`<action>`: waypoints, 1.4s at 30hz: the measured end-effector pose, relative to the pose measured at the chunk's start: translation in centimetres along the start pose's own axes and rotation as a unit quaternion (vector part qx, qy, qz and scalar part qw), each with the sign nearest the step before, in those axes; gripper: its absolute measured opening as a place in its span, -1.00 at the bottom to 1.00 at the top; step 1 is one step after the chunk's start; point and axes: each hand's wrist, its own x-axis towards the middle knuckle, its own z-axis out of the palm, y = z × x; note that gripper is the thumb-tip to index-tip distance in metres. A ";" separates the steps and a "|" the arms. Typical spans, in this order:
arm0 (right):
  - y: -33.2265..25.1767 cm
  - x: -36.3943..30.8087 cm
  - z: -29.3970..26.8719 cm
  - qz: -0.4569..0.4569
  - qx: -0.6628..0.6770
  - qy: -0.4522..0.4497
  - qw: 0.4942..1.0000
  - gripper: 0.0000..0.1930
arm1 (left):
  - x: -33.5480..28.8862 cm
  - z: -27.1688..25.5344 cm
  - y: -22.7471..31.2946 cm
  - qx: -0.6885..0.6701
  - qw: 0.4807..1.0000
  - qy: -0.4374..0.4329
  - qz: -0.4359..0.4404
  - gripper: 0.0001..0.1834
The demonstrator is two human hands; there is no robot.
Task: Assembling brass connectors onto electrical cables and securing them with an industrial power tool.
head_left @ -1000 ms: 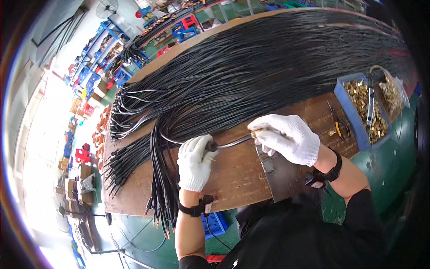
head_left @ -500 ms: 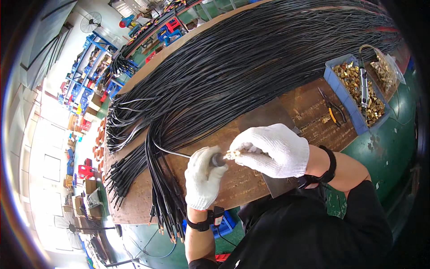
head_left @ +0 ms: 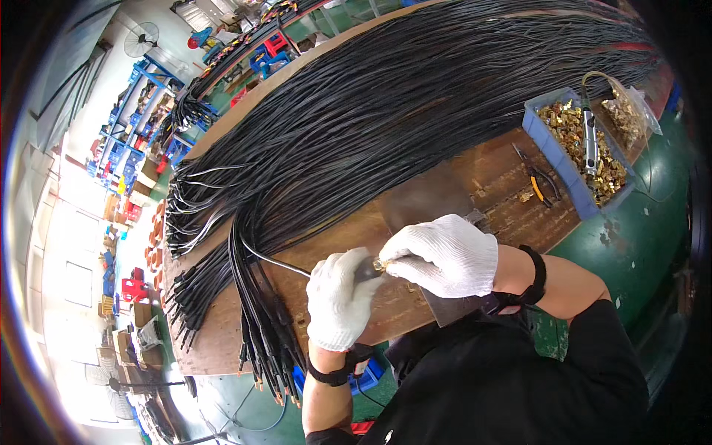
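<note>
Curling left hand [head_left: 340, 302] around black sleeve [head_left: 366, 271] and pinching brass piece [head_left: 380, 265] in right hand [head_left: 446, 259], near five o'clock. Drawn closer than a second ago, with no cable [head_left: 276, 262] showing in between, so apparently bringing sleeve and brass piece together; too blurred to tell if touching.

Left of the bin [head_left: 561, 172], past the pliers [head_left: 536, 189] just beside it, a hand could pass low over the table [head_left: 498, 180] — up to the cables [head_left: 408, 111], which bar the way. Farther left, the left hand [head_left: 340, 297] and right hand [head_left: 445, 256] block passage — and a tool [head_left: 590, 144] obstructs the bin.
</note>
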 end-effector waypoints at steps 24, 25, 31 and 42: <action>4.1 1.6 3.1 0.221 0.119 0.000 0.968 -0.73 | 3.8 1.9 -0.1 0.173 0.974 -0.143 -0.018 -0.64; 3.9 2.2 2.8 0.234 0.100 -0.011 0.967 -0.68 | 4.1 1.8 -0.6 0.153 0.975 -0.156 -0.041 -0.56; 5.3 2.3 2.5 0.294 0.182 0.058 0.936 -0.70 | 1.8 2.3 -1.0 0.118 0.982 0.141 0.031 -0.59; 6.8 3.5 6.2 0.315 0.515 0.096 0.792 -0.74 | 7.2 5.2 -1.4 -0.715 0.665 0.134 -0.170 -0.20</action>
